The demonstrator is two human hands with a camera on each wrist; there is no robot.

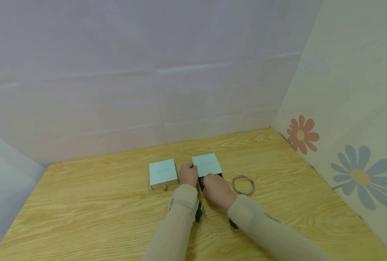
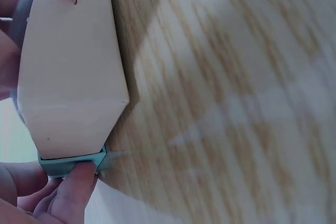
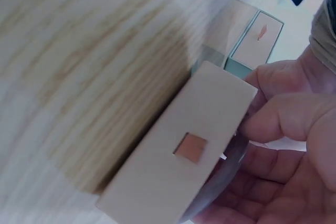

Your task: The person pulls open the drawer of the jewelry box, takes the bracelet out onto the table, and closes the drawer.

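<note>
The left hand is gripping the blue box by its side; the right hand is holding a grey bangle at the jutting drawer, whether loading or removing it being unclear. The next move is probably calling for a steady box. On the worktop, a second box is sitting left, a ring lying right; fingers are crowding the drawer.

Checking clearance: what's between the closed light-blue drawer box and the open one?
Head view: the left hand, gripping the open drawer box, with wood tabletop beyond.
</note>
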